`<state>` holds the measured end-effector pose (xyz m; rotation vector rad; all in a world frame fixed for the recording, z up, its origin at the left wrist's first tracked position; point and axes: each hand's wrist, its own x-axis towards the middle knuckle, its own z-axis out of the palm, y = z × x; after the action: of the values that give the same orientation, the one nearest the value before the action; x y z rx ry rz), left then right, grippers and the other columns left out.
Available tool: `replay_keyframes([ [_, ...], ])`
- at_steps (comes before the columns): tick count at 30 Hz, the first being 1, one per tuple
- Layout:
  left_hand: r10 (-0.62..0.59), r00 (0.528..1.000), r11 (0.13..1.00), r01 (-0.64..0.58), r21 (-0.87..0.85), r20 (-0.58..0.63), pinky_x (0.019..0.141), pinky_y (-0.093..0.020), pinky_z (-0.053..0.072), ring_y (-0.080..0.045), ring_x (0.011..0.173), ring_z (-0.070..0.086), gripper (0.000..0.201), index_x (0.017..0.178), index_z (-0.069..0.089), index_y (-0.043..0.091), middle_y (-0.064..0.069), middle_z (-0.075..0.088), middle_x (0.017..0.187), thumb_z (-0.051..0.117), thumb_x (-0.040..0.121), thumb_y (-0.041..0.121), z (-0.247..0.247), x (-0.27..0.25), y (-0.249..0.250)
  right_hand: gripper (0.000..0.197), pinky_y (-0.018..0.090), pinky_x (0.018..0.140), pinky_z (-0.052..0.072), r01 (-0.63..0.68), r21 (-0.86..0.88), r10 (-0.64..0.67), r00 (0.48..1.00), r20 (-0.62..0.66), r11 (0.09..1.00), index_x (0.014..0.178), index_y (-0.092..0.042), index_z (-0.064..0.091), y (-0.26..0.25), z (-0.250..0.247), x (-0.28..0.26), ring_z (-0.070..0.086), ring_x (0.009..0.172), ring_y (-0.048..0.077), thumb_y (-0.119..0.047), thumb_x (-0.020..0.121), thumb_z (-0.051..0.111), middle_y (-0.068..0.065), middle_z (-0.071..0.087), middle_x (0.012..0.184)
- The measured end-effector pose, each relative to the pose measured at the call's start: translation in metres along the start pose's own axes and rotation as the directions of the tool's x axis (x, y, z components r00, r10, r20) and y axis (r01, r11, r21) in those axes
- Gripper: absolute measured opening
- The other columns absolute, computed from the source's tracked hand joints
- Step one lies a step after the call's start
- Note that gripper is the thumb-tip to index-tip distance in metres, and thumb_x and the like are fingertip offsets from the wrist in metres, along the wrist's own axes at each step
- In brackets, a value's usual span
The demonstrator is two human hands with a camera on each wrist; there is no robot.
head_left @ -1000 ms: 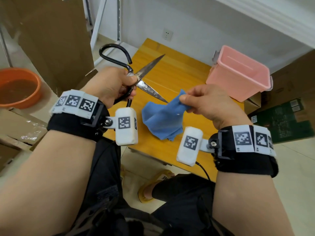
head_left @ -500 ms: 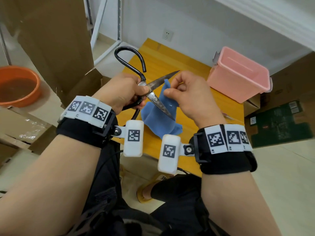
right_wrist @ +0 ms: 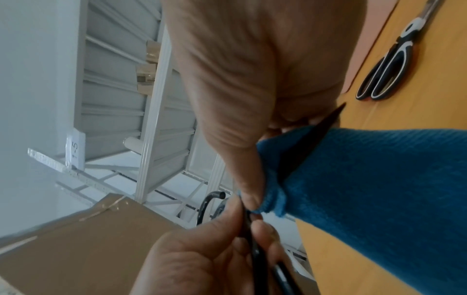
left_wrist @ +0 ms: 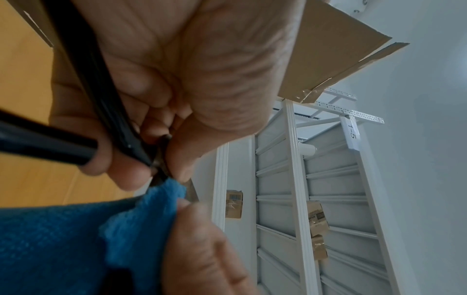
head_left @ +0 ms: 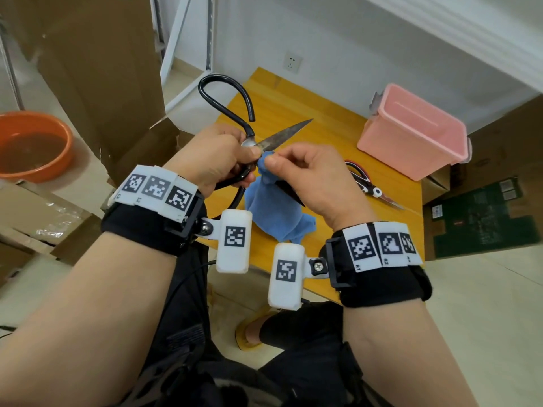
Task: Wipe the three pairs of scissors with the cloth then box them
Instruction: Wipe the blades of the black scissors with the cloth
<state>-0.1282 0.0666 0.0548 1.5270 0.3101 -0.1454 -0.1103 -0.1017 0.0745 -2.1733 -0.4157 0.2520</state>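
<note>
My left hand [head_left: 217, 160] grips large black-handled scissors [head_left: 282, 136] near the pivot, blades spread open, one handle loop [head_left: 226, 98] sticking up. My right hand [head_left: 305, 174] pinches a blue cloth [head_left: 273, 212] around the lower blade right at the pivot; that blade's tip [right_wrist: 328, 121] pokes out past the cloth [right_wrist: 379, 189]. In the left wrist view the cloth [left_wrist: 63, 239] meets the black handles [left_wrist: 101, 111]. A second pair of scissors [head_left: 367, 183] with black-and-white handles lies on the yellow table [head_left: 293, 98], also seen as scissors [right_wrist: 389, 65] from the right wrist. A pink box [head_left: 411, 133] stands at the table's back right.
An orange basin [head_left: 32, 142] of brown water sits at the left on cardboard. Brown cardboard boxes [head_left: 97, 60] stand left of the table, more cartons [head_left: 482, 218] at the right. White metal shelving [left_wrist: 290, 199] rises behind. My knees and a sandalled foot [head_left: 249, 336] are below the table edge.
My right hand has brought the cloth from beside the scissors up onto the lower blade and slid it to the pivot. The scissors tilted more upright in my left hand.
</note>
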Motion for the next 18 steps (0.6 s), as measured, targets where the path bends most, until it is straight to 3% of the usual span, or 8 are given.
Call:
replay_keyframes([
  [3,0.009,1.000,1.000,-0.009,0.007,-0.003,0.054,-0.031,0.055,-0.024,0.050,0.060,0.004,0.096,0.058,0.007,-0.019,0.055,0.072,0.061,0.094,0.005,0.001,0.000,-0.001,0.008,0.046,0.084,0.058,-0.035,0.062,0.036,0.999,-0.019,0.997,0.083,-0.016,0.072,0.004,0.005,0.002,0.071,0.086,0.024,-0.018,0.090,0.073,0.006,0.075,0.084],
  [5,0.023,1.000,1.000,-0.023,0.013,0.006,0.056,-0.034,0.056,-0.023,0.051,0.061,0.006,0.091,0.056,0.006,-0.019,0.056,0.070,0.061,0.095,0.005,0.002,0.000,-0.001,0.011,0.042,0.077,0.058,-0.076,0.078,0.078,0.997,-0.022,0.994,0.082,-0.017,0.067,0.006,0.008,0.004,0.067,0.073,0.024,-0.018,0.086,0.078,0.006,0.070,0.077],
  [7,0.037,0.999,0.999,-0.037,0.015,0.006,0.059,-0.037,0.056,-0.024,0.051,0.061,0.012,0.087,0.052,0.007,-0.018,0.054,0.069,0.060,0.095,0.004,0.004,-0.002,-0.001,0.018,0.035,0.067,0.051,-0.114,0.091,0.116,0.993,-0.017,0.989,0.082,-0.018,0.063,0.006,0.007,0.004,0.057,0.063,0.016,-0.019,0.083,0.081,0.002,0.061,0.067],
  [9,0.051,0.999,0.999,-0.051,0.013,-0.005,0.060,-0.038,0.055,-0.024,0.050,0.060,0.023,0.077,0.046,0.008,-0.017,0.053,0.067,0.059,0.095,0.003,0.005,-0.002,-0.002,0.016,0.035,0.067,0.049,-0.143,0.083,0.143,0.990,0.008,0.986,0.081,-0.017,0.064,0.005,0.006,0.005,0.056,0.065,0.013,-0.020,0.085,0.079,0.001,0.061,0.067],
  [12,0.061,0.998,0.998,-0.062,-0.006,-0.017,0.058,-0.038,0.054,-0.024,0.048,0.058,0.034,0.067,0.042,0.012,-0.014,0.052,0.062,0.059,0.094,0.000,0.008,-0.003,-0.002,0.020,0.036,0.065,0.044,-0.153,0.051,0.150,0.987,0.055,0.987,0.083,-0.002,0.068,0.003,0.003,0.004,0.053,0.069,0.017,-0.020,0.089,0.075,0.010,0.060,0.073],
  [14,0.066,0.997,0.998,-0.066,-0.006,-0.036,0.059,-0.039,0.055,-0.024,0.047,0.058,0.031,0.069,0.044,0.010,-0.014,0.051,0.062,0.060,0.093,0.000,0.009,-0.003,-0.002,0.022,0.029,0.061,0.039,-0.165,0.039,0.161,0.984,0.079,0.986,0.085,0.002,0.069,0.001,0.001,0.004,0.050,0.065,0.015,-0.018,0.090,0.073,0.009,0.057,0.072],
  [18,0.065,0.997,0.998,-0.066,-0.020,-0.043,0.057,-0.038,0.056,-0.025,0.046,0.058,0.019,0.082,0.049,0.009,-0.016,0.052,0.064,0.062,0.092,-0.001,0.007,-0.005,0.001,0.014,0.017,0.050,0.039,-0.204,0.019,0.201,0.973,0.114,0.979,0.079,-0.010,0.073,0.001,-0.007,0.003,0.051,0.052,0.004,-0.019,0.089,0.074,-0.001,0.062,0.064],
])
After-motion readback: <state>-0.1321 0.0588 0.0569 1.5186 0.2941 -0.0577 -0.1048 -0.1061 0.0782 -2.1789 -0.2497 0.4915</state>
